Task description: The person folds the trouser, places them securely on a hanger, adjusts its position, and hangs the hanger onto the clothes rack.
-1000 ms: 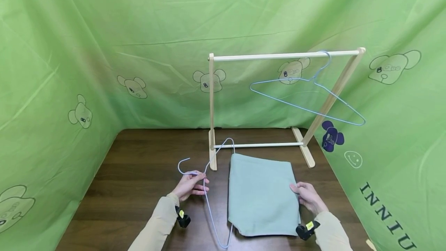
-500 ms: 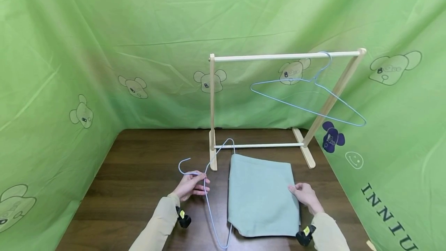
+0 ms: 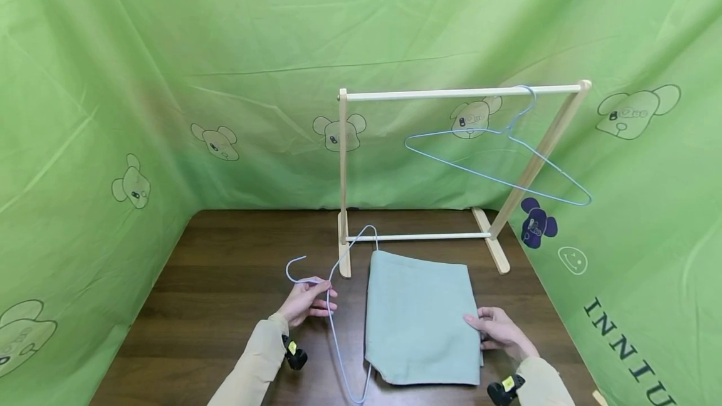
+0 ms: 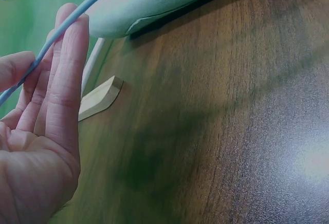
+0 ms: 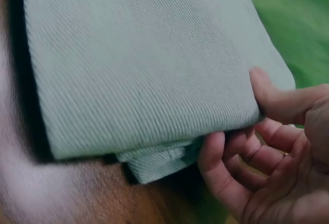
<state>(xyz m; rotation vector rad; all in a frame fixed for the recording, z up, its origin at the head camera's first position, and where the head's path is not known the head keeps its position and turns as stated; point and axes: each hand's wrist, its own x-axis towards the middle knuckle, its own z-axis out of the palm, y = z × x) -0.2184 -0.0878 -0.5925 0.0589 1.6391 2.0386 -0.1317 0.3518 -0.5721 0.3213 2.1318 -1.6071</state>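
My left hand pinches a light blue wire hanger near the base of its hook, the hook pointing left. In the left wrist view, thumb and fingers hold the wire. A pale green folded twill cloth lies to the right, its left edge covering the hanger's long bar; whether it wraps round the bar is hidden. My right hand holds the cloth's right edge. The right wrist view shows the thumb on top and the fingers underneath, with layers of the fold beneath the top one.
A wooden rack with a white top rail stands behind the cloth. On its right end hangs another blue wire hanger without clothing. The brown table is enclosed by green printed curtains.
My right hand shifts slightly left, then down and a little right along the cloth's right edge. My left hand and the hanger stay almost still.
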